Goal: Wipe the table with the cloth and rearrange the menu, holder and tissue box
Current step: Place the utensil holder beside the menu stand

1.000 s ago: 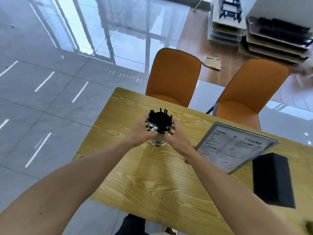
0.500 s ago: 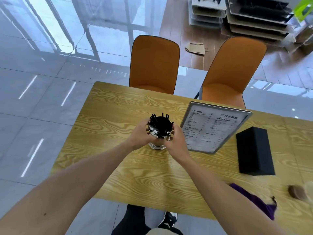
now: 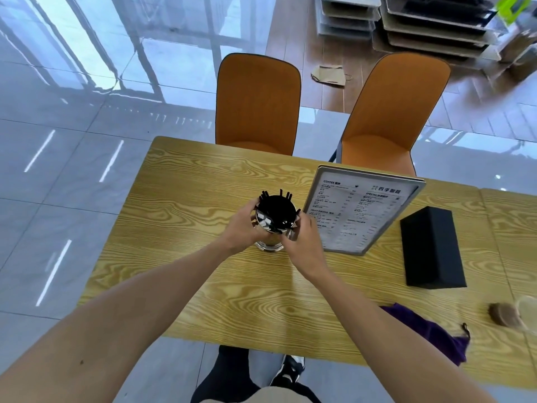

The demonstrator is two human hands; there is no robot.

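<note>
A shiny metal holder (image 3: 275, 219) with several black sticks stands on the wooden table (image 3: 180, 199), left of centre. My left hand (image 3: 242, 226) grips its left side and my right hand (image 3: 302, 242) grips its right side. Right beside the holder leans the framed menu (image 3: 363, 209), facing me. The black tissue box (image 3: 430, 247) lies to the right of the menu. The purple cloth (image 3: 436, 337) is crumpled at the near edge, partly hidden by my right forearm.
Two orange chairs (image 3: 257, 103) (image 3: 389, 112) stand at the table's far side. A brown round object (image 3: 504, 314) and a pale cup (image 3: 527, 312) sit at the right edge. Stacked trays (image 3: 430, 21) lie on the floor beyond. My feet show under the near edge.
The view has swung right and down, so the cloth and cup came into sight. Both hands stay on the holder, which sits closer to the menu than a second ago.
</note>
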